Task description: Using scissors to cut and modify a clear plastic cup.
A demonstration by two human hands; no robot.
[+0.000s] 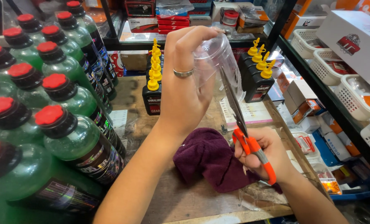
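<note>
On the table (185, 199), a cloth (207, 159) lies under both hands. Capped bottles (64, 124) crowd the left side. Spouted bottles (152, 89) stand behind the cloth, more (257, 76) to their right. Baskets (338, 70) sit on a shelf at far right.

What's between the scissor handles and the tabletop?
In the head view, a maroon cloth lies on the wooden table, beneath the right hand holding the orange-handled scissors.

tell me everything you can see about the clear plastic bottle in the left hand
The clear plastic bottle looks thin, see-through and empty, with a rounded closed end pointing up. The left hand, which wears a ring, grips it from the side above the wooden table. The blades of the orange-handled scissors, held by the right hand, meet its lower side.
</note>
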